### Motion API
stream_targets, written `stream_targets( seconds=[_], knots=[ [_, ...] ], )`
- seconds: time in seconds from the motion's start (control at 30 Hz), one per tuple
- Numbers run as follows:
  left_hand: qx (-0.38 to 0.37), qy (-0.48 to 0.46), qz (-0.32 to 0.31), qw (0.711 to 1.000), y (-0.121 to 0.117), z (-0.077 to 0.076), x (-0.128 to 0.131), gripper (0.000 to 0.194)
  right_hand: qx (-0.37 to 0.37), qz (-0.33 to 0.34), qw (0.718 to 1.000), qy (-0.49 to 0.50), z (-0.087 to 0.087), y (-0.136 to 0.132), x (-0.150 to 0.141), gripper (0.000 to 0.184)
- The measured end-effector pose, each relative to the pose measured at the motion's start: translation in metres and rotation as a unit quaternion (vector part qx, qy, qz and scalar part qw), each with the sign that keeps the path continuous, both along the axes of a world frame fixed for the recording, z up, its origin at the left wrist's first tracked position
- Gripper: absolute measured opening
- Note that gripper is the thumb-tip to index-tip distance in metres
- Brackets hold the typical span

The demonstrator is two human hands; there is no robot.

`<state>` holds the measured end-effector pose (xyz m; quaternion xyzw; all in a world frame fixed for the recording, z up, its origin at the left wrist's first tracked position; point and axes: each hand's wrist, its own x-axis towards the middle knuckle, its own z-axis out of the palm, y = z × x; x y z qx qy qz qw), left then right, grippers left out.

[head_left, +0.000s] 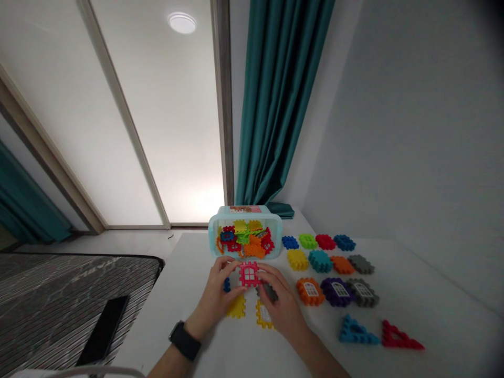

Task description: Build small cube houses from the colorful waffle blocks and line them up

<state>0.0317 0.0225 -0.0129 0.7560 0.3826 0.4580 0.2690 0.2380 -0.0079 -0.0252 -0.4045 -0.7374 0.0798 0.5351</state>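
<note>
The pink plastic window block [249,274], at the lower middle of the frame, seems light and stiff, so its toothed edges should give good hold, and the fingers [227,265] of the left hand [214,296] and right hand [280,307] are clamped on its two sides.

1. White counter [236,357]: one, carried all items 2–7.
2. Light-blue plastic bin [244,211]: one, stood near the far edge, filled with mixed interlocking tiles.
3. Plain tiles: blue [290,242], green [307,241], red [325,241], blue [344,242], in a row right of the bin.
4. Plain tiles: yellow [297,259], teal [320,261], orange [342,264], grey [360,264], in a second row just nearer.
5. Window tiles: orange [310,291], purple [337,292], grey [363,292], in a third row.
6. Triangular frames: blue [357,332], red [400,336], lying flat, apart.
7. Loose tiles: small blue [227,284], yellow [236,307], yellow window [263,315], dark grey [268,291], grouped below the bin.
8. Striped bed mattress [71,294]: beside the counter, left.
9. Black smartphone [103,331]: lay on the mattress.
</note>
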Motion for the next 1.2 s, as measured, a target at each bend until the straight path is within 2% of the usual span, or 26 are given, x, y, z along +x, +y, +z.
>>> stream_targets(
  seconds=[0.2,0.27,0.33,0.47,0.63,0.77,0.97,1.07,1.2],
  knots=[
    [-0.044,-0.057,-0.04,0.997,-0.006,0.009,0.007,0.041,0.026,-0.019,0.999,-0.007,0.006,-0.002,0.002,0.022],
    [-0.062,-0.071,-0.053,0.994,-0.008,0.009,0.01,0.032,0.009,-0.022,1.0,0.009,0.008,-0.002,0.0,0.016],
    [-0.093,-0.078,-0.057,0.991,-0.009,0.01,0.012,0.035,-0.035,-0.026,0.998,0.038,0.009,-0.003,-0.003,0.015],
    [-0.176,-0.111,-0.049,0.977,-0.009,0.014,0.014,0.038,-0.156,-0.031,0.981,0.114,0.012,-0.003,-0.008,0.021],
    [-0.274,-0.202,-0.075,0.937,-0.009,0.018,0.018,0.039,-0.263,-0.024,0.948,0.178,0.009,-0.002,-0.009,0.033],
    [-0.321,-0.214,-0.077,0.919,-0.011,0.019,0.019,0.037,-0.304,-0.009,0.928,0.217,0.01,-0.002,-0.011,0.042],
    [-0.369,-0.231,-0.082,0.896,-0.014,0.022,0.018,0.037,-0.335,0.043,0.894,0.296,0.023,-0.005,-0.017,0.053],
    [-0.38,-0.234,-0.084,0.891,-0.013,0.022,0.017,0.037,-0.347,0.057,0.884,0.307,0.027,-0.006,-0.018,0.052],
    [-0.38,-0.225,-0.085,0.893,-0.013,0.021,0.017,0.036,-0.357,0.058,0.879,0.31,0.023,-0.005,-0.018,0.052]
  ],
)
